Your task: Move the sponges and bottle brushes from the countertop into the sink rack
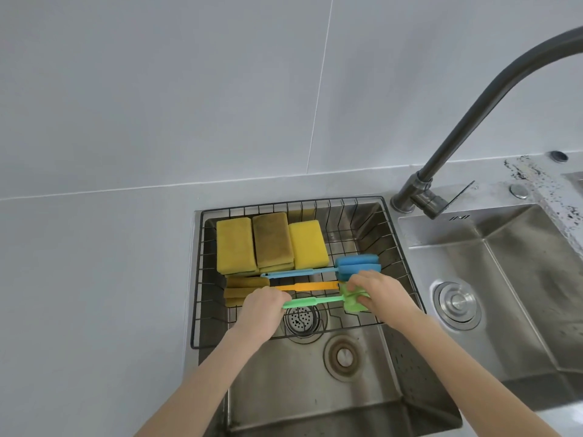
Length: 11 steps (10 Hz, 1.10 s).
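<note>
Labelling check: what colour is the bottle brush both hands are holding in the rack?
Green, handle and sponge head; head view.

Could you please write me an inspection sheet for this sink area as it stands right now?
Surface: grey countertop left of the sink, bare where visible.
Job's things: three stacks of sponges at the back of the wire rack; blue brush, orange brush and green brush lie side by side in front, all inside the rack.
Clutter: nothing seen.
Grips: left hand closed on the green brush's handle; right hand on its green sponge head.
Cables: nothing seen.
Surroundings: dark faucet, second basin to the right, drain strainer under the rack, white tiled wall.
</note>
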Available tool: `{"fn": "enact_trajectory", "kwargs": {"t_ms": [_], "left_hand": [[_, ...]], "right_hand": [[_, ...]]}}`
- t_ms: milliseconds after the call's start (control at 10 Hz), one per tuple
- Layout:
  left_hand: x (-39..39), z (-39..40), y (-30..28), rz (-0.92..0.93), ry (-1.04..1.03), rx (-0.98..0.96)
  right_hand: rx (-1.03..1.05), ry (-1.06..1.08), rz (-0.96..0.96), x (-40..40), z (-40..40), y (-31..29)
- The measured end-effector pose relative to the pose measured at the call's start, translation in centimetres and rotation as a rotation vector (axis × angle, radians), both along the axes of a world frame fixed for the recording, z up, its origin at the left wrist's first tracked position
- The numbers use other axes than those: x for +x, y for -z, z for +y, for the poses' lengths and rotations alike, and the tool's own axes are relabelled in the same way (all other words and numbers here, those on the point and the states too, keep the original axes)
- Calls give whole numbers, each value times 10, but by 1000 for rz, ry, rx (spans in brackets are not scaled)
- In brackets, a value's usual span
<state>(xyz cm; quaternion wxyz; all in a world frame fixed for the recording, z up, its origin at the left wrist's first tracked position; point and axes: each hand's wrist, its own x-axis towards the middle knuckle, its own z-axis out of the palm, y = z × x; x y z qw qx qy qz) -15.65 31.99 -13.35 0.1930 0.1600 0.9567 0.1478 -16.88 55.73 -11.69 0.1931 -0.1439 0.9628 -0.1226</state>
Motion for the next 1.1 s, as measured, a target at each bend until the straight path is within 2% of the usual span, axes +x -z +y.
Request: {"fn": "enact_trajectory", "kwargs": {"t_ms": [200,600,700,800,900,1000,1100], "left_hand": [[-2,9,6,-122,-8,163],[0,5,1,-189,-108,238],[8,1,-13,-115,-169,332],[27,-4,-30,-18,-228,428],[55,-7,-40,43,-266,486],[96,-17,-38,-17,-326,488],[144,-33,-27,-159,-396,521]], "right_hand": [[51,32,-38,-10,-6,7],[225,-55,-46,-11,-18,2],[113,-1,-25,-2,-26,-13],[-162,121,63,19,-42,-27],[-426,181,61,55,-79,-30],[-535,247,-5,92,-114,-22],[-524,250,-61,143,-138,-14]]}}
